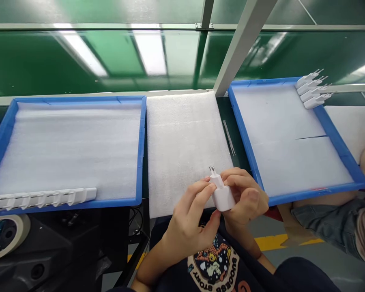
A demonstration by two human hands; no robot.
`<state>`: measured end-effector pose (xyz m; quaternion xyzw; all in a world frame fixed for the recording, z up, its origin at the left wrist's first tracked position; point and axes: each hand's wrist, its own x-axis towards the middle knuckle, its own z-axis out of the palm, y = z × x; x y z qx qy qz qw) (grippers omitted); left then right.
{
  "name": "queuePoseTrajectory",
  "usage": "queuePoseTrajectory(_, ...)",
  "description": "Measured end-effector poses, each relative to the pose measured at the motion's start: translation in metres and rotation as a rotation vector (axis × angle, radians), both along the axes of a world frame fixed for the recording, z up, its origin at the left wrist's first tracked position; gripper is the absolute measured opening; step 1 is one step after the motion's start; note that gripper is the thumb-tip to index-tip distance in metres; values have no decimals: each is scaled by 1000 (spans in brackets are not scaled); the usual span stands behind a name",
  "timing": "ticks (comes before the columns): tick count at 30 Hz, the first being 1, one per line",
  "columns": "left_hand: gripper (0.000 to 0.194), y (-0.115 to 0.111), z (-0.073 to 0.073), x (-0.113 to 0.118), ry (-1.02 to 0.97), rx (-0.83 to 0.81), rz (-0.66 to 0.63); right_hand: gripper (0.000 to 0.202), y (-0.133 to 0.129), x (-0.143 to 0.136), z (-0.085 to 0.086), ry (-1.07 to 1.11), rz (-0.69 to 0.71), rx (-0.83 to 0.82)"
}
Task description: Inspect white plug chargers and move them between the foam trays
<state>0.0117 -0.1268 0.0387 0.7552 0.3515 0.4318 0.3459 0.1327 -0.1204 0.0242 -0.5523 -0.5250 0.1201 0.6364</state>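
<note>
A white two-pin charger [224,198] is held between both hands over the front edge of the white foam sheet [185,138], its metal pins pointing up and away. My left hand [192,215] has its fingertips on the charger's left side. On the right side, my right hand [245,194] grips it with bent fingers. A row of several white pieces [42,198] lies along the front edge of the left blue tray [141,154]. Several white chargers [313,91] stand at the far right corner of the right blue tray [246,134].
Metal tweezers [229,138] lie between the foam sheet and the right tray. A tape roll [7,235] sits at the lower left. A grey post [243,44] rises behind the sheet. Another person's leg [325,223] is at the right.
</note>
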Motion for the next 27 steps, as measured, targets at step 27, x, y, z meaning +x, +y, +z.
queuePoseTrajectory(27,36,-2,-5,5,-231,-9,4,32,-8,-4,8,236,86,27)
